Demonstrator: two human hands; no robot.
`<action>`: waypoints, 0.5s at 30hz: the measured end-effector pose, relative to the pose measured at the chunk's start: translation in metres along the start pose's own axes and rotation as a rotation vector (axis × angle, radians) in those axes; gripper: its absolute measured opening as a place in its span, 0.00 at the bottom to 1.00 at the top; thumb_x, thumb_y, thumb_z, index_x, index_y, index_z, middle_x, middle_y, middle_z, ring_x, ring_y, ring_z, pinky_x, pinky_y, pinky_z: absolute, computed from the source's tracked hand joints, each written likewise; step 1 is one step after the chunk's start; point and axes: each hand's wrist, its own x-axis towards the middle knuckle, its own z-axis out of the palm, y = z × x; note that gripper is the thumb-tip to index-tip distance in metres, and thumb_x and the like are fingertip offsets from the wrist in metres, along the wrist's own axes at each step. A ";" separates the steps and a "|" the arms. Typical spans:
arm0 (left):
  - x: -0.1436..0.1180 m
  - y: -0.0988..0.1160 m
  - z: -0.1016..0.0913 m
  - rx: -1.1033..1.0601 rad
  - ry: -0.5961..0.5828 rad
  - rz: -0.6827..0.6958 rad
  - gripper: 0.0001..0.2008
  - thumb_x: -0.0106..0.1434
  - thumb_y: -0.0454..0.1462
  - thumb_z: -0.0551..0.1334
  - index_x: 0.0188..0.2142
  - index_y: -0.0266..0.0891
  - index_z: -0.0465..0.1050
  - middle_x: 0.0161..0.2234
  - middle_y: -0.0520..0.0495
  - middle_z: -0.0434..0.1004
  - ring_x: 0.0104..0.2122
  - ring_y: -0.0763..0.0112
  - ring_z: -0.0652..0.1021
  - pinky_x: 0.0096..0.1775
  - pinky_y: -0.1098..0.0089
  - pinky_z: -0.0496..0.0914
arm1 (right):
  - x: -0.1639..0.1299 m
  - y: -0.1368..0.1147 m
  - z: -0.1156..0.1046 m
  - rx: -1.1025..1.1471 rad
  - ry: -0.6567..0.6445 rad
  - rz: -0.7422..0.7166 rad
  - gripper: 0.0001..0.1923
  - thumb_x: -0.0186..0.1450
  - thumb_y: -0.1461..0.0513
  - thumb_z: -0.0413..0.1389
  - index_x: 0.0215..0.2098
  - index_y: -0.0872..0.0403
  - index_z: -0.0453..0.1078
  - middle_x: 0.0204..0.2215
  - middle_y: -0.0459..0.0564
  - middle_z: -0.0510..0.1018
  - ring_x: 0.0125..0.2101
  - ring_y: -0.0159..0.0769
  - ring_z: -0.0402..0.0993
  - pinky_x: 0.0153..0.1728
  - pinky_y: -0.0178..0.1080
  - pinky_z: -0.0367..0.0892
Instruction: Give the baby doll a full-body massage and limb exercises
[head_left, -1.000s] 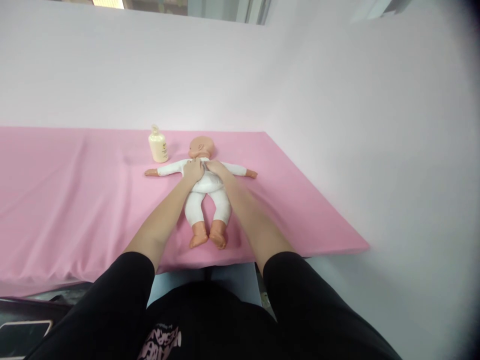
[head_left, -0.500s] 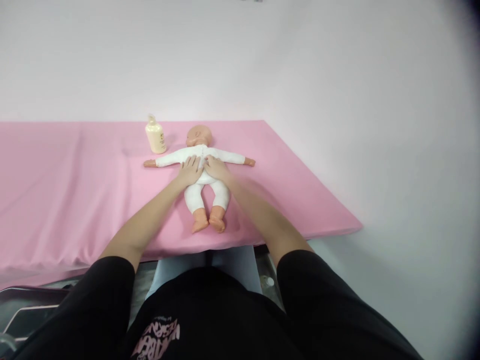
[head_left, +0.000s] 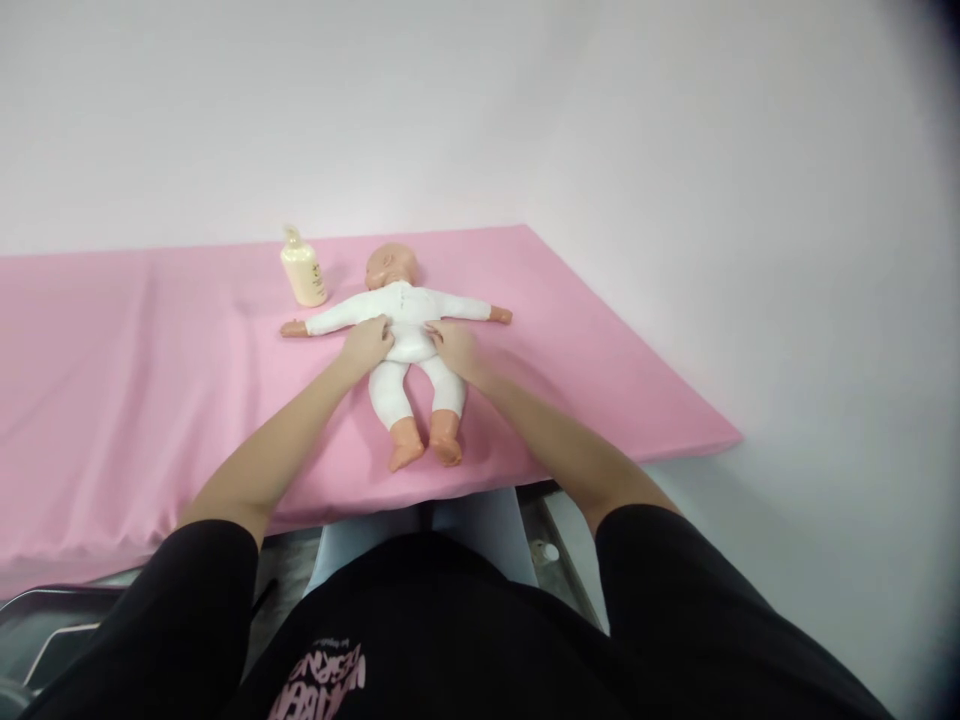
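Plastic baby doll in white bodysuit [head_left: 405,330] lying face-up mid pink-covered bench [head_left: 135,380], left hand [head_left: 366,344] and right hand [head_left: 454,347] flat on its sides, fingers spread, no pinch, cream lotion bottle [head_left: 302,270] just beside doll's head

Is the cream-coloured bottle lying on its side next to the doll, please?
No, the bottle stands upright on the pink sheet, just beyond the doll's outstretched arm.
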 end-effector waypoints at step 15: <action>0.045 0.015 0.008 0.191 0.081 -0.111 0.21 0.74 0.32 0.47 0.50 0.26 0.78 0.57 0.26 0.75 0.59 0.45 0.73 0.58 0.54 0.68 | 0.057 -0.005 0.019 -0.260 -0.036 -0.102 0.23 0.74 0.71 0.39 0.51 0.69 0.76 0.58 0.72 0.74 0.57 0.53 0.70 0.62 0.50 0.60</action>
